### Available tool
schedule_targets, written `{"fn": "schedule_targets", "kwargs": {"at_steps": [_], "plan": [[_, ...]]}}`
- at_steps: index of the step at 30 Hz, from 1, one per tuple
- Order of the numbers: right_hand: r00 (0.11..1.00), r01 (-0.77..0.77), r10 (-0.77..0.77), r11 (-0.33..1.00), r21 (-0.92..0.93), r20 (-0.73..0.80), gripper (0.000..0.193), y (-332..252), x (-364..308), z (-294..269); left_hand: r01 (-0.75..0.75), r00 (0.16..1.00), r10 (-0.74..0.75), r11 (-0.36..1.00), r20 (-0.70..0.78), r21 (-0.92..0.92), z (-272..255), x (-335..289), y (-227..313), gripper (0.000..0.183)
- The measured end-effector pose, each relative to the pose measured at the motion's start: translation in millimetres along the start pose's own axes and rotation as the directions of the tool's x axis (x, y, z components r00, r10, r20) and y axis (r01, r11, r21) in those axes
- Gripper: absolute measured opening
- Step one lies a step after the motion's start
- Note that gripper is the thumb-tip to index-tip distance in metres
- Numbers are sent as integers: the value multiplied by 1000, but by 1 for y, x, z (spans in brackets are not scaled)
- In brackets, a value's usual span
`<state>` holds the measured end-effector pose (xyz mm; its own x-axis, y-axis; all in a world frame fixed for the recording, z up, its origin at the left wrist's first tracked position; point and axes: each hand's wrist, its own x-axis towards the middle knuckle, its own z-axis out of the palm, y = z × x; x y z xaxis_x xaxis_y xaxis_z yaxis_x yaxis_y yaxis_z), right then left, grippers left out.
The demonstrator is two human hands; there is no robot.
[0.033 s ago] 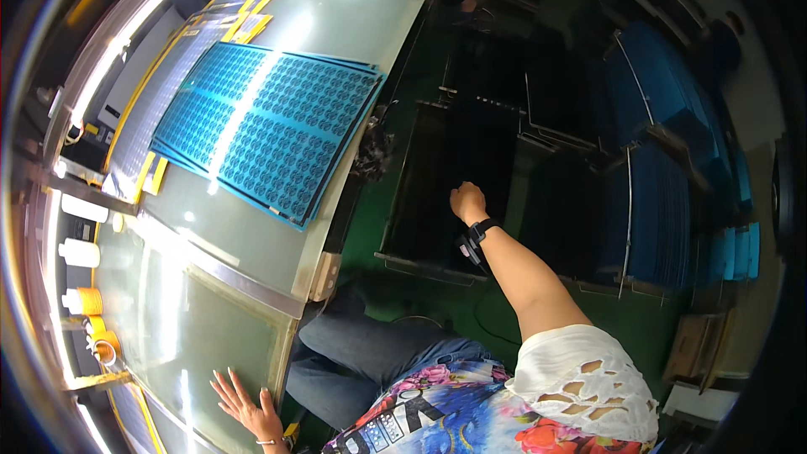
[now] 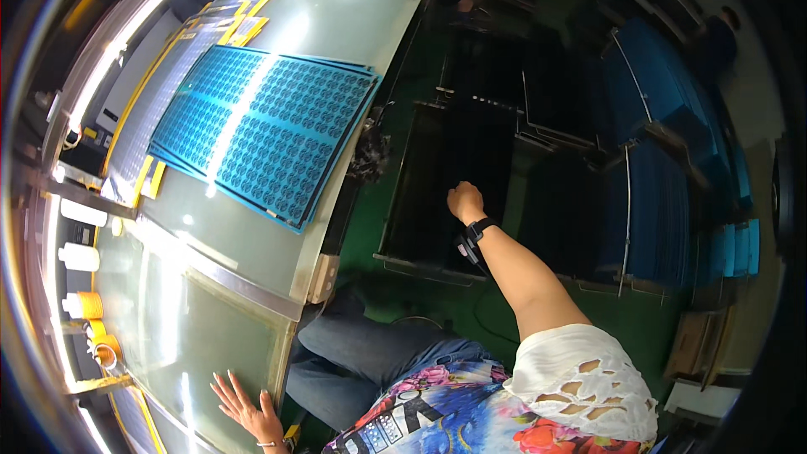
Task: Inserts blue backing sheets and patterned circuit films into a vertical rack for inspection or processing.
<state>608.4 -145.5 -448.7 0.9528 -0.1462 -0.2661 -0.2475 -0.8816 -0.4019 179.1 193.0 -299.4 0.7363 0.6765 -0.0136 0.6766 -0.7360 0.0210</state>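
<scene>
My left hand (image 2: 245,408) lies with fingers spread on the pale glass-topped table (image 2: 210,319), near its right edge. My right hand (image 2: 466,202) reaches out over a dark rack or cart (image 2: 412,176) beside the table, its fingers curled closed. Whether anything is in that fist is lost in the shadow. A black band with a small device (image 2: 472,240) is on my right wrist. Farther along the table, out of reach of both hands, several blue panels (image 2: 269,134) with rows of dark round patterns lie stacked slightly askew.
Yellow-edged sheets (image 2: 143,147) lie left of the blue panels. White bottles (image 2: 80,257) and orange tape rolls (image 2: 105,351) line the table's left side. Racks of upright blue panels (image 2: 660,210) stand at right. At the far end, a person's hand (image 2: 465,4) shows.
</scene>
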Motion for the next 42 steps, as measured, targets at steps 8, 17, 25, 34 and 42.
{"fn": "schedule_targets", "kwargs": {"at_steps": [8, 17, 25, 34, 42], "plan": [[998, -11, 11, 1000, -3, 59, 27, -8, 8, -7, 15, 1000, -15, 1000, 4, 27, 3, 0, -3, 66], [940, -54, -40, 963, 265, 338, 47, -23, 38, 6, 34, 999, -34, 999, -1, -11, -3, -1, -1, 69], [879, 252, -414, 825, 506, 236, 19, -35, -25, -8, 61, 998, -62, 990, 0, -125, -15, -5, -1, 69], [469, 796, -837, 261, 546, -283, 10, -150, -123, -98, -37, 999, 41, 987, 20, -154, -1, 0, 0, 69], [911, 412, -302, 629, 659, -282, 14, 32, -86, -115, -138, 966, 116, 987, -230, -82, -19, -17, 16, 52]]}}
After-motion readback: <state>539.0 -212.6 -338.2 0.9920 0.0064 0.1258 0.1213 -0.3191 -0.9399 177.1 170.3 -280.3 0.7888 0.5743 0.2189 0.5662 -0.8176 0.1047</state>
